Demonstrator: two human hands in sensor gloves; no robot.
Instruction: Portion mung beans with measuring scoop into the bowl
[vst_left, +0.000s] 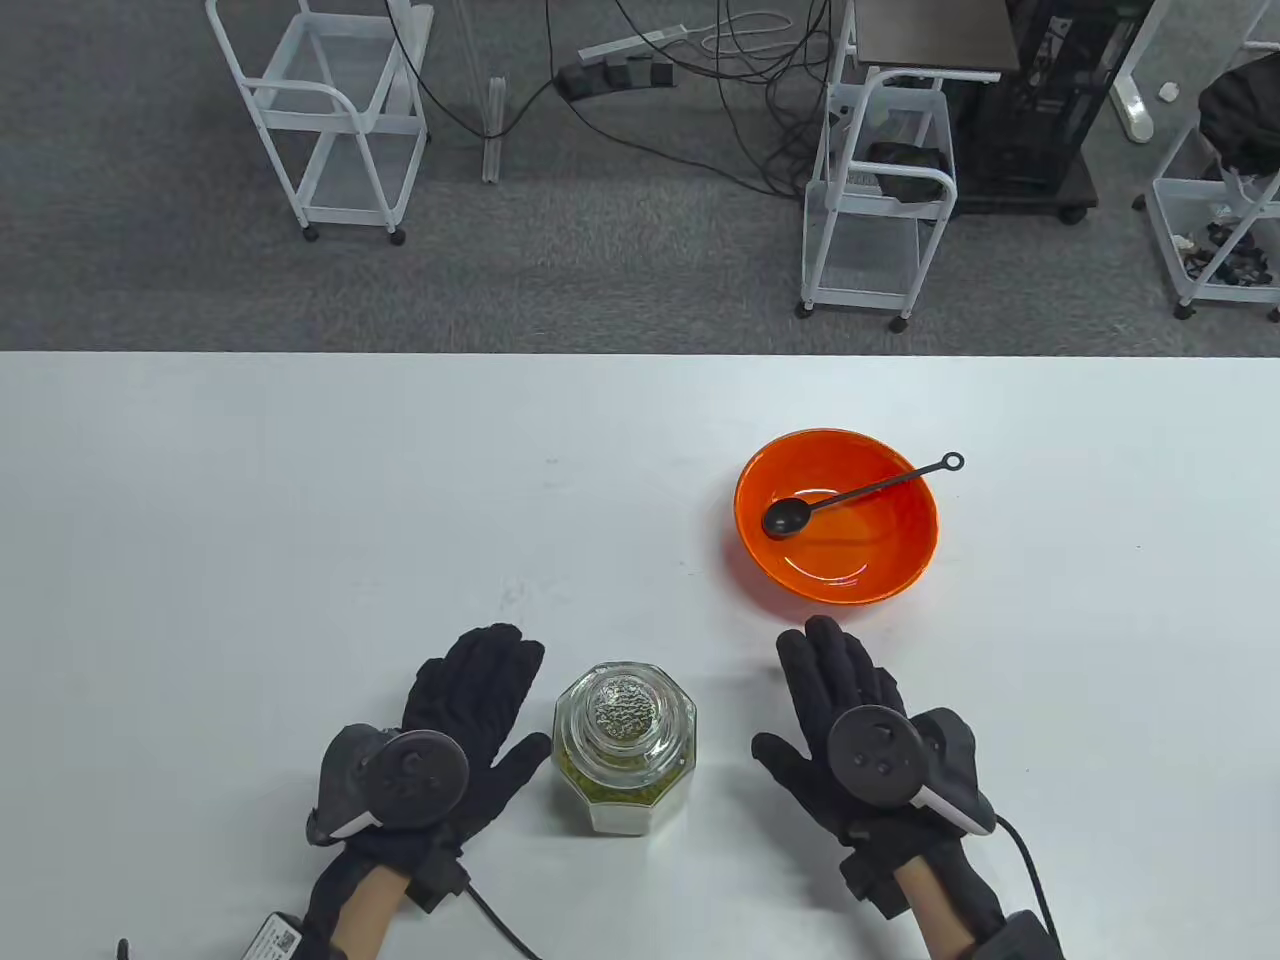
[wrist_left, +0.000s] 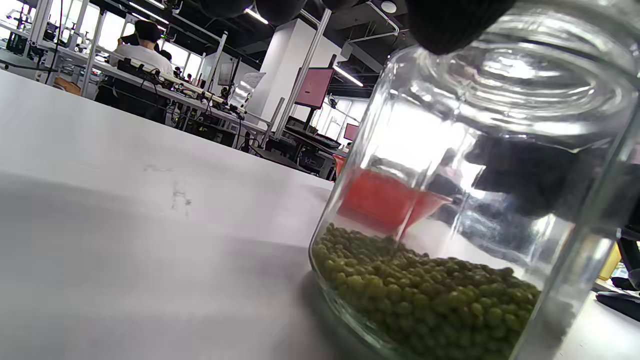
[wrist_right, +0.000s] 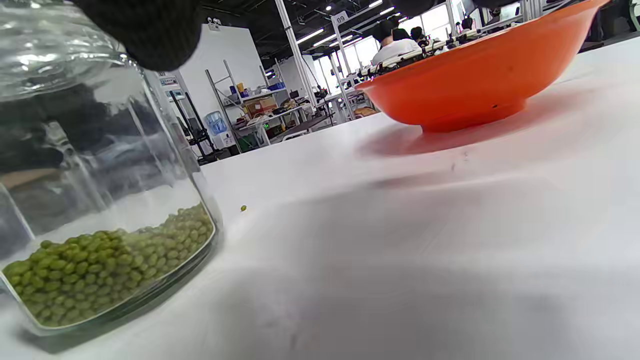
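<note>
Mung bean jar (vst_left: 625, 745), lid on, between flat, spread left hand (vst_left: 455, 725) and right hand (vst_left: 850, 715), neither holding anything.

We see a white table (vst_left: 300, 520) carrying a bright orange bowl (vst_left: 838, 520), glossy inside, with a black measuring scoop (vst_left: 860, 492) lying in it. The jar (vst_left: 625, 745) is clear glass with a dimpled, silvery-looking lid knob (vst_left: 625, 710); its mung beans (wrist_left: 425, 295) are olive green. 1 loose green speck (wrist_right: 243, 208), probably a bean, lies on the white surface. The 2 gloves, left hand (vst_left: 450, 730) and right hand (vst_left: 850, 710), are black, each with a dark grey tracker edged in white.
</note>
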